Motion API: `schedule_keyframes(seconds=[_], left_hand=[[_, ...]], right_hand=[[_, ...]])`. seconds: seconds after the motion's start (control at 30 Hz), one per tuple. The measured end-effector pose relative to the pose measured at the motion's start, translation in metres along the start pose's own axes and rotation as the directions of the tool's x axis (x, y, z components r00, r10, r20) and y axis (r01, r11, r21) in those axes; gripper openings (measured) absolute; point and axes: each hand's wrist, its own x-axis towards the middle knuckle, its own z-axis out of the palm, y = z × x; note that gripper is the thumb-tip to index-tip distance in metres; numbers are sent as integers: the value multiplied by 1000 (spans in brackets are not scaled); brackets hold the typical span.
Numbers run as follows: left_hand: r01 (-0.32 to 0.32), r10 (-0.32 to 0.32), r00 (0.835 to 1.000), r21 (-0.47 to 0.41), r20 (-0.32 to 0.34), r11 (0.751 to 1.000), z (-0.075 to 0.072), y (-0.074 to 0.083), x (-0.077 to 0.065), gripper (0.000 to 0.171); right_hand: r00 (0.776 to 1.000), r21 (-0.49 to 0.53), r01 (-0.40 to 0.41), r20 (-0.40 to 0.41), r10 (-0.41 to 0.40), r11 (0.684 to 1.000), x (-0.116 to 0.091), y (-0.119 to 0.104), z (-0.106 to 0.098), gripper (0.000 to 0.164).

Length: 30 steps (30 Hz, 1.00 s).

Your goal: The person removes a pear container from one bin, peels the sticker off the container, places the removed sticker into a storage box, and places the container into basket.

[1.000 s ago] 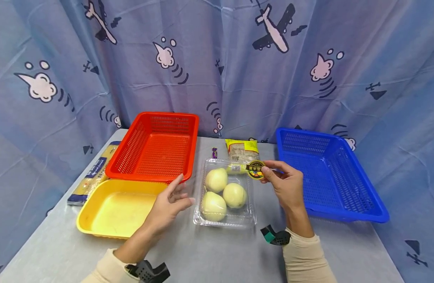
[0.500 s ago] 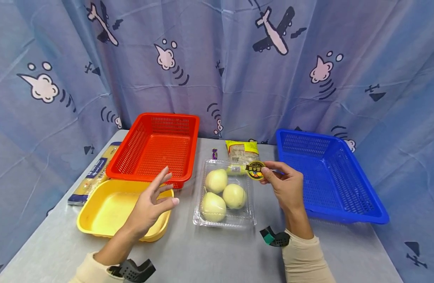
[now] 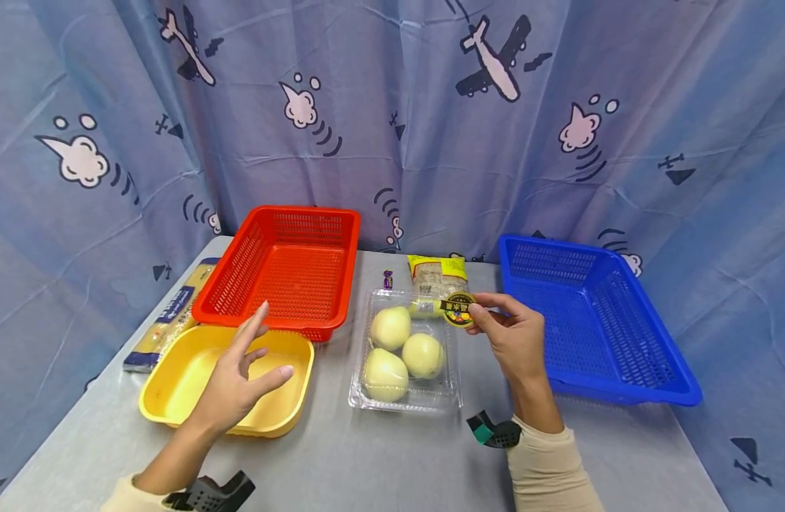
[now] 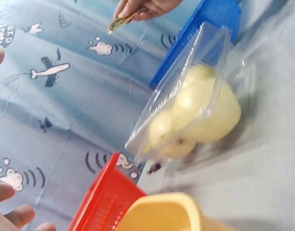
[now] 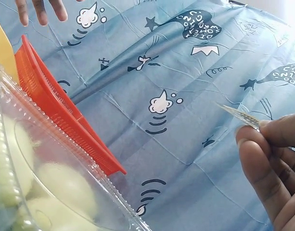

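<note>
near the box [image 3: 431, 395], right hand [image 3: 515, 338] pinches the label [image 3: 457, 310]; left hand [image 3: 234, 380] spread, empty; light edge grip seems best

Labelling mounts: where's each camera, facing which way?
On head: faces forward-down at grey table; shows beige sleeves, left grip, right grip pinching round black-and-yellow label.
On left wrist: faces forward-right at clear rectangular plastic box; shows left fingertips, right grip.
On right wrist: faces forward-left past box to blue patterned curtain; shows right grip, left fingertips.
Wrist views share: box, red plastic basket.
</note>
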Motion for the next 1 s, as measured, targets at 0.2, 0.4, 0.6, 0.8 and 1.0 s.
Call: schedule_keyframes(seconds=[0.2,0.4,0.6,0.8,1.0], left_hand=[[7,-3,999,109,-39,994,-12,-2,-6,91],[58,-43,996,211,-73,976,-27,-7,-13,94],[81,-55,993,266,-104,960,-38,-12,-21,96],[113,-70,986,299,-150,947,-46,-17,-28,97],[110,-53,981,306,-187,946,-54,-27,-34,98]], right_hand=[[1000,0,0,1,0,1000,0,-1,0,19],[1000,-11,-2,-3,2,1000,0,-1,0,19],[1000,-33,-4,-1,4,999,-1,-2,0,18],[1000,-12,-2,2,3,1000,-1,-2,0,18],[1000,13,-3,-3,3,1000,-1,-1,1,19]])
